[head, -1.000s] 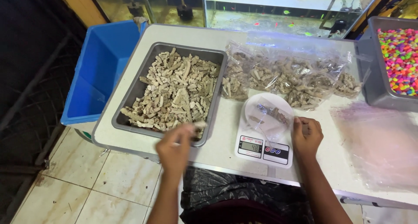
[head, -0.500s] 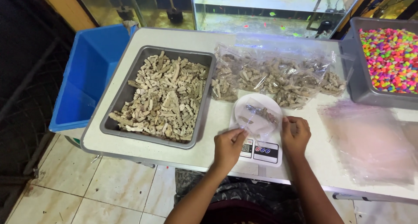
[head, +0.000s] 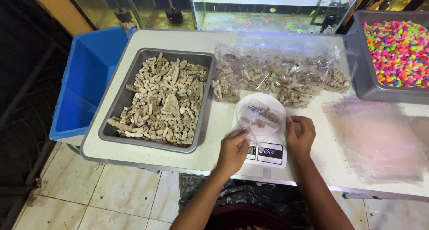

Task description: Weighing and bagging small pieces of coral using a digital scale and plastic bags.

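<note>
Pinching small clear bag (head: 261, 116) on white scale (head: 263, 131) with left hand (head: 233, 150) and right hand (head: 300, 134); bag possibly holding few coral pieces; grey tray (head: 134, 82) of coral rubble sitting left.

Both forearms enter from the bottom edge, bare, angled upward and slightly toward each other. Left hand (head: 232, 150): palm down, fingers (head: 241, 134) curled forward, tips pinched together, apparently on something thin; the contact itself is not clear. Right hand (head: 300, 134): knuckles up, fingers (head: 296, 121) bent inward toward the left hand. Hands near each other, not touching.
</note>
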